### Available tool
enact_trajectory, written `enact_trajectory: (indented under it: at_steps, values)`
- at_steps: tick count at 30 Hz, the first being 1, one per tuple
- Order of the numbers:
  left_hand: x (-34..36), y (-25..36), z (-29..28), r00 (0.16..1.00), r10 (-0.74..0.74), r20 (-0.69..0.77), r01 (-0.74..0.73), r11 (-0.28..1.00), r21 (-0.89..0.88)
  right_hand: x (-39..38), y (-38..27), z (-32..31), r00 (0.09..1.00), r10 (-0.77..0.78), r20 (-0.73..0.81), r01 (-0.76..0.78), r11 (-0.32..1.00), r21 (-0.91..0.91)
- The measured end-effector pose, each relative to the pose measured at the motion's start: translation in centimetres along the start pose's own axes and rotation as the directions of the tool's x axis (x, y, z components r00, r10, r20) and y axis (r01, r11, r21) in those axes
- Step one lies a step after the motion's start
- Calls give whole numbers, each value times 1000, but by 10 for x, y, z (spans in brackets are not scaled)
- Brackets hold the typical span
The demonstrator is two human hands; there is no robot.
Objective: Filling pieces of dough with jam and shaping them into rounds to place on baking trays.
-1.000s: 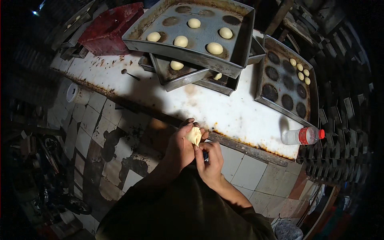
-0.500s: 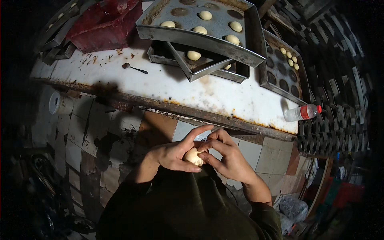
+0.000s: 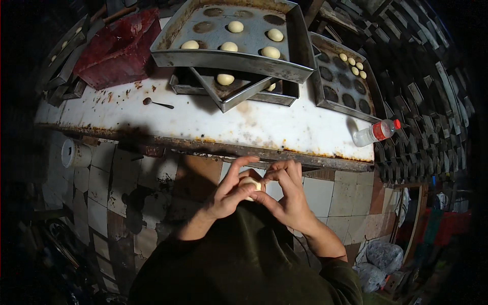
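In the head view, a person stands at a white-topped table (image 3: pixel 203 124), working a ball of pale dough (image 3: pixel 251 181) in front of the body, just short of the table's near edge. The left hand (image 3: pixel 226 197) cups it, thumb laid across the near side, index finger lifted and curved clear. The right hand (image 3: pixel 291 198) pinches at the dough's right side, thumb and bent fingertips nearly together; exactly how much they grip is hidden.

On the table, a deep metal pan (image 3: pixel 223 59) holding five dough balls (image 3: pixel 235 26) sits atop other pans. To its right, a tray (image 3: pixel 351 113) carries smaller pieces (image 3: pixel 359 65) near a red-capped bottle (image 3: pixel 366 136). At left are a spoon (image 3: pixel 162 104) and a red crate (image 3: pixel 109 66).
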State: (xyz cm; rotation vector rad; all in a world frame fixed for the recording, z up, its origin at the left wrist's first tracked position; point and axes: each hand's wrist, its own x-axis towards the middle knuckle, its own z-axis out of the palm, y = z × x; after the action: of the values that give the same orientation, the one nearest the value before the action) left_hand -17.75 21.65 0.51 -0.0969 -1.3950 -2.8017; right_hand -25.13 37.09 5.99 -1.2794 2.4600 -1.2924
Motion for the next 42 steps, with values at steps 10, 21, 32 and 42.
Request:
enact_trajectory:
  at_steps: [10, 21, 32, 42]
  values:
    - [90, -52, 50, 925, -340, 169, 373, 732, -570, -20, 86, -79, 996, -81, -41, 82, 996, 45]
    - [175, -44, 61, 619, -615, 488, 483, 788, 381, 22, 142, -134, 915, -304, 266, 292, 953, 84]
    - [152, -34, 1, 968, -55, -247, -18, 958, -287, 82, 101, -37, 980, -104, -168, 47, 949, -313]
    - [183, 18, -55, 861, -298, 411, 258, 954, 151, 105, 82, -36, 977, 165, -132, -174, 983, -59]
